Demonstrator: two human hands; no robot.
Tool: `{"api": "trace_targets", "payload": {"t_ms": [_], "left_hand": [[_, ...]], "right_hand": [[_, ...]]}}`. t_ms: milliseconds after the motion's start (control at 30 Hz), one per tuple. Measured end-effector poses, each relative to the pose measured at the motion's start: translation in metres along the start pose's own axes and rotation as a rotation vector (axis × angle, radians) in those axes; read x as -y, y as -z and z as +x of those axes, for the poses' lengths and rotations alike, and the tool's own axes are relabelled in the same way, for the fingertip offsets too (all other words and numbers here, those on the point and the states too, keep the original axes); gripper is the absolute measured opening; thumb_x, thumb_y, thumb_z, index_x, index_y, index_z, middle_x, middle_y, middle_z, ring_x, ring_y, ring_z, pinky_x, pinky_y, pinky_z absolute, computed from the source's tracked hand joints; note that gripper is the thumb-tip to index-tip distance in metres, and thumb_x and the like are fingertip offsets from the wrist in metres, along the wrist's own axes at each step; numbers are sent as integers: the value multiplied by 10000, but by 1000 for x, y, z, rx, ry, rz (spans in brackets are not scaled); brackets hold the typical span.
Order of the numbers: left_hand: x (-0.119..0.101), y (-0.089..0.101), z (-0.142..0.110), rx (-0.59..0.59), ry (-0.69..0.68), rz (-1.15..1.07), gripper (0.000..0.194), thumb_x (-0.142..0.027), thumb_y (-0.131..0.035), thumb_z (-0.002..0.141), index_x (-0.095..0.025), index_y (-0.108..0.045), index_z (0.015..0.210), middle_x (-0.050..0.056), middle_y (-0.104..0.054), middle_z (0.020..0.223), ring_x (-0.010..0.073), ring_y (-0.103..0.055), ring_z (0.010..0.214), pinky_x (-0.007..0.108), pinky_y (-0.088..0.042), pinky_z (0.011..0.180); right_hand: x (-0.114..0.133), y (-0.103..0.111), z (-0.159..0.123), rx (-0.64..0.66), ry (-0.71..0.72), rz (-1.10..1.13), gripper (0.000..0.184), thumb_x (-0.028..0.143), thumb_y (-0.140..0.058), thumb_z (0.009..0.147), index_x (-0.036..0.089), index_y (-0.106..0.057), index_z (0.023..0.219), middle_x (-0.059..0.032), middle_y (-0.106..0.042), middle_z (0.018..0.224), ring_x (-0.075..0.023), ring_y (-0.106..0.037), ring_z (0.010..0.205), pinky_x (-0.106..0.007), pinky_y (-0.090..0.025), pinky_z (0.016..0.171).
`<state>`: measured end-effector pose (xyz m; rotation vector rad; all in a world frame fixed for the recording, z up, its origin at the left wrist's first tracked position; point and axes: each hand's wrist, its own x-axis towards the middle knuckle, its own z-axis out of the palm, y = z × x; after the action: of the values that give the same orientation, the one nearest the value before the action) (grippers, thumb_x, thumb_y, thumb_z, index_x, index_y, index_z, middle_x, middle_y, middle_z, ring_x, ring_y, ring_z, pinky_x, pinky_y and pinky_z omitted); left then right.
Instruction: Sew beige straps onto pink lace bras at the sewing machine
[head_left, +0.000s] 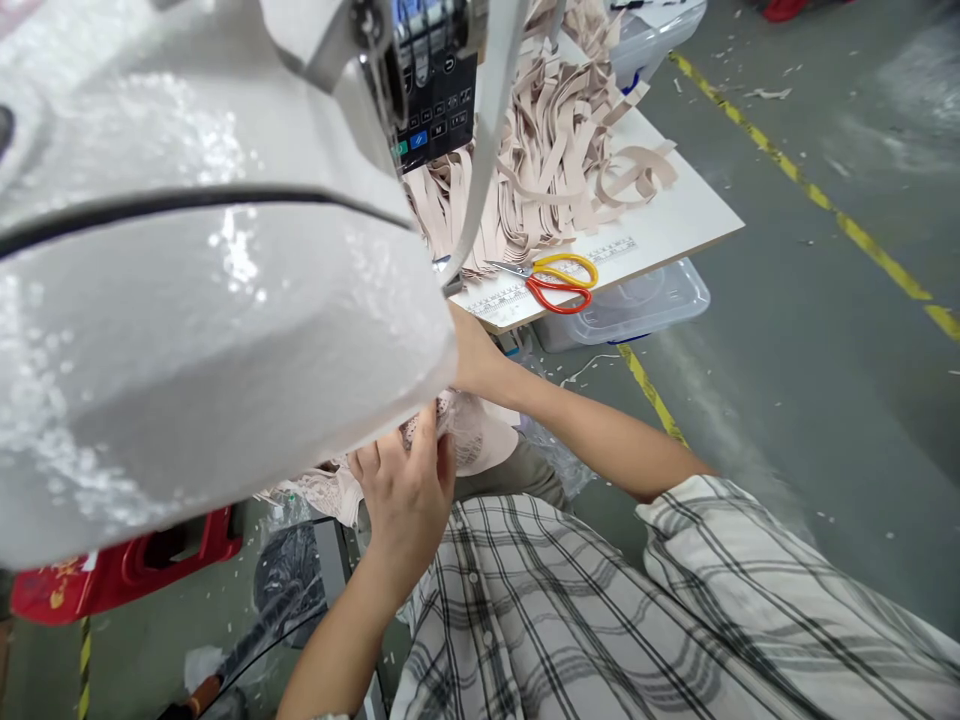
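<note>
Sewing machine head (225,350), white, glossy; nearest item, covering the left side of the view.
Left hand (405,490): fingers extended, slightly parted, on the lace piece (469,435), beige, below the machine head; tips partly hidden, any grip cannot be told.
Right hand (471,350): mostly hidden behind the machine head; state cannot be told.
Tabletop (682,215), white, printed ruler along its near edge.
Scissors (536,272), one yellow handle, one red, across the ruler at that edge.
Fabric strips (547,150), beige, heaped behind the scissors, short of the right corner.
</note>
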<state>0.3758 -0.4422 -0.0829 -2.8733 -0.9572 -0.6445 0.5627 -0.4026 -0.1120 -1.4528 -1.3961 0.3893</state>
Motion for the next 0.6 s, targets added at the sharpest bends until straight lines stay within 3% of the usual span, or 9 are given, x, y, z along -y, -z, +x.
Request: {"api": "trace_targets", "payload": {"t_ms": [300,500,600], "left_hand": [[-1,-1,-8,-36,15,-32,489,-289,-667,881,-150,-592,1344,216,-561,1301,342,-507,1236,472,-359,1047],[6,-5,-16,-88,66,-88,487,-302,-650,889,-166,-566,1349,208,-565,1291,336,-524,1218,500,-357,1053],[9,-7,-18,-118,94,-129,462,-301,-639,895,-164,-557,1329,206,-565,1289,328,-526,1220,501,-367,1052]], "right_hand": [[5,3,-6,-47,-38,89,113,119,-514,796,179,-585,860,-35,-615,958,-146,-516,746,-277,-429,697],[6,8,-23,-64,-96,248,78,253,-566,897,195,-591,943,-61,-608,1144,-110,-525,709,-268,-459,677],[5,11,-32,-108,-126,279,94,280,-589,905,204,-592,960,-57,-612,1093,-121,-559,756,-267,-473,676]]}}
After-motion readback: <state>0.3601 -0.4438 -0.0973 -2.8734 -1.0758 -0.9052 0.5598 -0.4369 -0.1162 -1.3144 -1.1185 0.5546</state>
